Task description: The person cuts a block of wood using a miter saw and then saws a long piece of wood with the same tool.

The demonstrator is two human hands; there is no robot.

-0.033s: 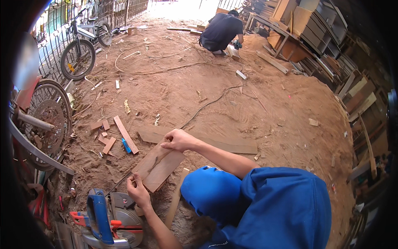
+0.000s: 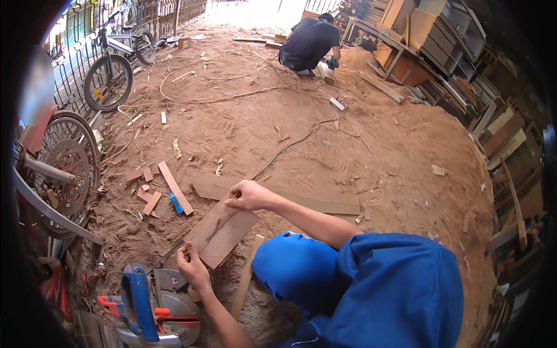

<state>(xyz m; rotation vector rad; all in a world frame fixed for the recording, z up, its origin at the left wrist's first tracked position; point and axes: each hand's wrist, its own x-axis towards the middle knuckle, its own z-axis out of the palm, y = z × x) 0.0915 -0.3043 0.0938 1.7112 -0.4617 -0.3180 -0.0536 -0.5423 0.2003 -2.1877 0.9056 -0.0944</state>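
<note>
1. One saw [image 2: 142, 307] with a blue handle sits at the near left, just beside the person's left arm. If the arm swings left, it could bump the hard or sharp parts.
2. A small blue thing [image 2: 176, 203] lies next to a red-brown stick [image 2: 175, 188] on the dirt. It is low and easy to miss, so a foot could step on it.
3. The left hand [image 2: 193, 268] pinches the near left end of the board [image 2: 223, 235], which is between both hands. If the pinch is loose, that end could tip down.
4. The board has a dark streak. I can't tell if it is a crack or just a mark. If it is a crack, pushing hard could split the wood.
5. The right hand [image 2: 249, 196] grips the board's far end, fingers curled. If only this hand lets go, the board could twist.
6. Farther right, a long board [image 2: 310, 200] lies flat behind the right arm. Someone walking by could trip on it.
</note>
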